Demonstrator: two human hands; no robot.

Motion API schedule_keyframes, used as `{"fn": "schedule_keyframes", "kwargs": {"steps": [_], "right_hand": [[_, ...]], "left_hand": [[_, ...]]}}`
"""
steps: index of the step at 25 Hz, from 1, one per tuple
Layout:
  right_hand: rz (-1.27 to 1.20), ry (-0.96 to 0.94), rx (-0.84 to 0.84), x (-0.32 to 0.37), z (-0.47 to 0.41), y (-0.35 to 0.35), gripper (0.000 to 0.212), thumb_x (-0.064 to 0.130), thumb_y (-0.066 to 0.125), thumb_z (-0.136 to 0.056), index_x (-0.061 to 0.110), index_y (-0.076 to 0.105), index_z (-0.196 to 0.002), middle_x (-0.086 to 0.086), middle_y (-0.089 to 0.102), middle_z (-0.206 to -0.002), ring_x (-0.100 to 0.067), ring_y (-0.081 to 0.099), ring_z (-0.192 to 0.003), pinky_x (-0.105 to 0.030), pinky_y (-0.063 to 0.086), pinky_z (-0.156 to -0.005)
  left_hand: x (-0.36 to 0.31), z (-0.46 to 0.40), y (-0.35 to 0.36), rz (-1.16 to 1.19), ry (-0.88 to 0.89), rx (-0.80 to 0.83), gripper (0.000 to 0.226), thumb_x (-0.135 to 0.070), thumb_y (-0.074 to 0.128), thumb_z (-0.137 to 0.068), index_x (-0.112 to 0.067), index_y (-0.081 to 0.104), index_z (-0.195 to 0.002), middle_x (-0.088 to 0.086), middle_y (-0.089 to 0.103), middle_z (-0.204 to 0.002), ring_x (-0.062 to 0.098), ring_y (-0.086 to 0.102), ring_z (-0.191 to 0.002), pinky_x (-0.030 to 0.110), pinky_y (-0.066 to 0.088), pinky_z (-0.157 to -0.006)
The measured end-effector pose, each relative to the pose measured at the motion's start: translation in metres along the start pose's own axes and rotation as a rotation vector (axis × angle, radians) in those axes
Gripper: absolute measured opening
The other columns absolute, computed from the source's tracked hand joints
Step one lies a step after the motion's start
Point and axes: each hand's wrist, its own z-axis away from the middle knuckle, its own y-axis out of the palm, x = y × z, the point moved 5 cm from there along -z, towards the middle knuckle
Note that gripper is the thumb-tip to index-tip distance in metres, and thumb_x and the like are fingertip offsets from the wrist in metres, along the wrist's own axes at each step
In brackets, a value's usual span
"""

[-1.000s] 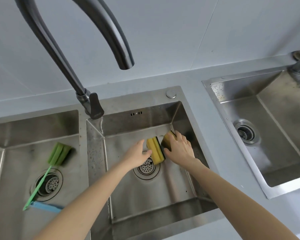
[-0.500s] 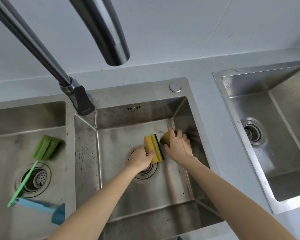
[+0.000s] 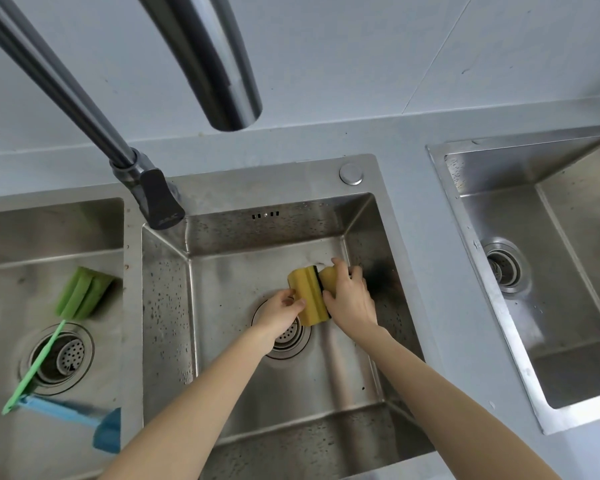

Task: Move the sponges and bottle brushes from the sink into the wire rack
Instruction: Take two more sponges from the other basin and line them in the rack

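Just right of the middle drain (image 3: 286,336), your left hand (image 3: 282,311) pinches the near yellow sponge (image 3: 309,295) on edge while your right hand (image 3: 351,295) curls over the second sponge (image 3: 327,276) behind it, likely gathering both for one lift; no rack visible.

We look down on a pale grey counter (image 3: 430,216) under a wall (image 3: 361,46) of large pale tiles. Our dark metal faucet (image 3: 146,188) arches overhead, and even, soft light falls across everything.
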Motion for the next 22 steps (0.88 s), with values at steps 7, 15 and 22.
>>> {"fn": "schedule_keyframes", "kwargs": {"steps": [7,15,22], "right_hand": [[-0.3,0.091,-0.02,0.0,0.011,-0.008,0.05,0.015,0.056,-0.088,0.013,0.033,-0.132,-0.016,0.041,-0.132,-0.032,0.052,-0.114,-0.036,0.047,-0.088],[-0.429,0.136,-0.047,0.001,0.028,-0.008,0.042,0.025,0.06,-0.085,0.009,0.039,-0.118,-0.013,0.05,-0.123,-0.022,0.049,-0.099,-0.032,0.044,-0.08],[-0.428,0.105,-0.093,0.01,0.053,-0.014,0.041,0.027,0.063,-0.085,0.006,0.043,-0.114,-0.011,0.053,-0.115,-0.02,0.051,-0.096,-0.033,0.046,-0.081]], "left_hand": [[-0.001,0.01,-0.009,0.199,0.015,0.048,0.039,-0.024,0.055,-0.089,-0.024,0.041,-0.126,0.004,0.049,-0.124,0.022,0.048,-0.113,0.038,0.037,-0.098],[-0.008,0.03,-0.036,0.197,0.081,0.027,0.058,-0.028,0.062,-0.084,-0.019,0.032,-0.133,0.008,0.049,-0.121,0.022,0.05,-0.112,0.041,0.042,-0.102],[-0.004,0.059,-0.055,0.215,0.093,0.053,0.059,-0.028,0.066,-0.081,-0.012,0.038,-0.13,0.006,0.052,-0.12,0.022,0.053,-0.109,0.031,0.046,-0.086]]}}
